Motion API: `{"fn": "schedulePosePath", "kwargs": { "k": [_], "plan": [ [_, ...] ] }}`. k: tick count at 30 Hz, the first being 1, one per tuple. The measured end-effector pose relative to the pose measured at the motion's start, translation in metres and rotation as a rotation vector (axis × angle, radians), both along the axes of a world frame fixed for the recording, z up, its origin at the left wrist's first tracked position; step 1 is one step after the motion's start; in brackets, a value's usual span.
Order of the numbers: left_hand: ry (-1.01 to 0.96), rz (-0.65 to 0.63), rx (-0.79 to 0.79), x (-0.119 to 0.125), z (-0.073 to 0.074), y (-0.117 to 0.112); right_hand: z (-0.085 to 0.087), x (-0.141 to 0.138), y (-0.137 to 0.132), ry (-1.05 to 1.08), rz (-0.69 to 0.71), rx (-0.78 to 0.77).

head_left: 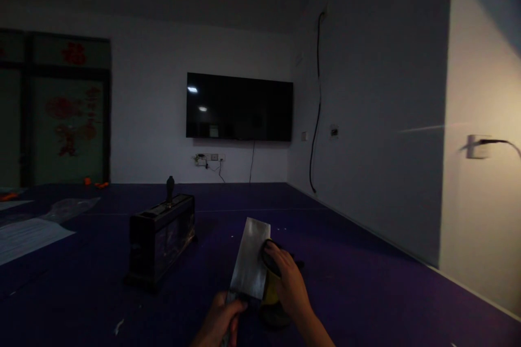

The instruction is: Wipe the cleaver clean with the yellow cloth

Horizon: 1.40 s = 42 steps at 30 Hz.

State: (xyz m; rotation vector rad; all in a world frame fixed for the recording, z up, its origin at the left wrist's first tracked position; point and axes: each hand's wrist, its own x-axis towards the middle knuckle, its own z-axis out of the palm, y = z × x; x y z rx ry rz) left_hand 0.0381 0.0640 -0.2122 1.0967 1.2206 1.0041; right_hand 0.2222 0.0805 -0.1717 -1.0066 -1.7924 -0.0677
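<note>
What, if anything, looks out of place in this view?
A black cable hangs loose down the right wall, its lower end joined to nothing visible. A small white scrap lies on the purple surface near the black box, like stray litter.

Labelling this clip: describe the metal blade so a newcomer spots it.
Over the purple surface, right of the black box, is the left hand. It holds the metal blade: flat, silvery, rectangular, unlike the box or the yellow-and-black item beside it.
</note>
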Motion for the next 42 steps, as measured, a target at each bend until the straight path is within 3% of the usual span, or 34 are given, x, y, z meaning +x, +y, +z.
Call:
{"fn": "schedulePosePath", "kwargs": {
  "k": [6, 13, 23, 32, 42],
  "plan": [
    [0.018, 0.01, -0.084, 0.001, 0.002, 0.002, 0.0, -0.001, -0.001, 0.035, 0.03, -0.018],
    [-0.059, -0.032, 0.08, -0.001, -0.001, -0.004, -0.002, -0.004, -0.007, 0.092, 0.096, -0.086],
    [-0.016, 0.01, 0.077, 0.0, 0.003, -0.008, 0.002, -0.007, -0.012, 0.021, 0.07, -0.104],
    [0.074, 0.02, -0.117, 0.001, 0.0, 0.005, -0.001, 0.002, 0.0, 0.018, 0.042, -0.061],
    [0.038, 0.008, -0.087, 0.003, 0.009, -0.001, -0.001, -0.001, -0.006, 0.069, 0.104, -0.146]
  ]
}}
